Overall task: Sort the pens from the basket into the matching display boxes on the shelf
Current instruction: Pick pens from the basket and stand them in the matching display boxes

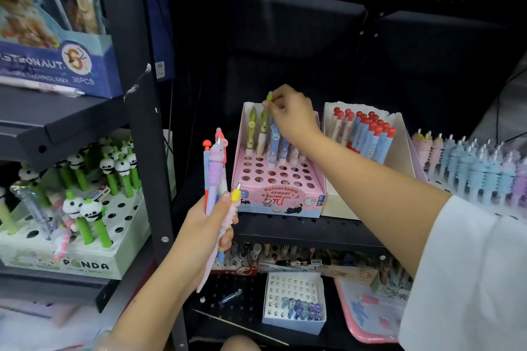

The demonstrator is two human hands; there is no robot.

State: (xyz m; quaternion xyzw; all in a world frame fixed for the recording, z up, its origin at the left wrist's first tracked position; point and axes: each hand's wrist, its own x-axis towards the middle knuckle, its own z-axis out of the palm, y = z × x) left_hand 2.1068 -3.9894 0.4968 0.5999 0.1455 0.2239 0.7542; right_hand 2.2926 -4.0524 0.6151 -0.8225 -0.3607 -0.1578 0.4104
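Dim dark shelving, brightly lit foreground, blurred corners, wide-angle edge distortion

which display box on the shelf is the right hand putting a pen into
The pink retractable eraser pen box, mostly empty holes. The right hand pinches a green-topped pen over its back row; the beige box of red-capped pens sits just right, untouched.

A stationery shop: dark metal shelving (137, 111) packed with retail display boxes, panda pens (85, 208) at left, a pink "Retractable eraser" box (281, 199) in the middle, a "36PCS" carton (57, 65) far left.
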